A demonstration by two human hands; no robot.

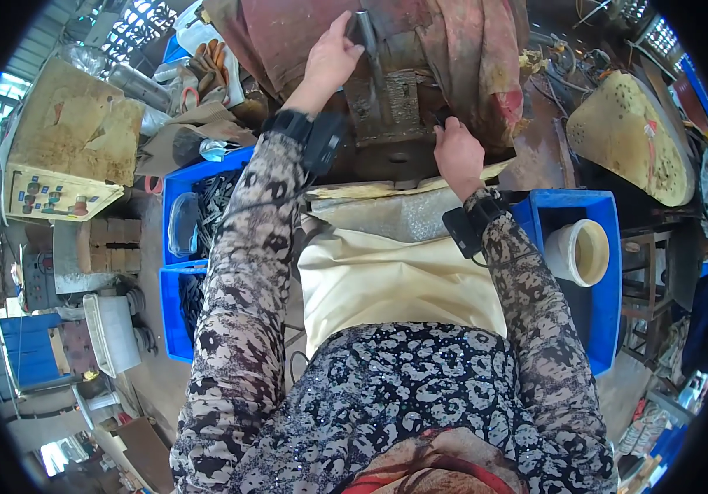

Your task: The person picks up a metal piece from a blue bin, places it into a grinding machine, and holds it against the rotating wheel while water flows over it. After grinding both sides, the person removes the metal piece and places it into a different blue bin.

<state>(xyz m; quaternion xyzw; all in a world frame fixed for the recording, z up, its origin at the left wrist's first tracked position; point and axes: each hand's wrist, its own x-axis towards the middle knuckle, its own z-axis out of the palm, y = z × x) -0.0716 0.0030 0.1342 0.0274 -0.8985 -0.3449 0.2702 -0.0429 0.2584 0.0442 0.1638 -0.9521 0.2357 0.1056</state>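
Note:
My left hand point(331, 64) is raised at the top, beside an upright metal rod point(368, 41) on a machine. Its index finger and thumb are apart, and I see nothing held between them. The rod stands over a worn, dirty metal block point(403, 103). My right hand point(459, 156) is closed in a pinch to the right of that block. A small dark thing shows at its fingertips, too small to name. Below the block, a dark machine bed point(370, 163) with a hole in it lies between my hands.
Dirty reddish cloth point(477, 62) drapes the machine. At my left, blue bins point(168, 284) contain many dark metal pieces and a clear plastic tub point(182, 224). A blue bin point(613, 288) at my right has a white bucket point(564, 255). A control box point(65, 198) with buttons stands far left.

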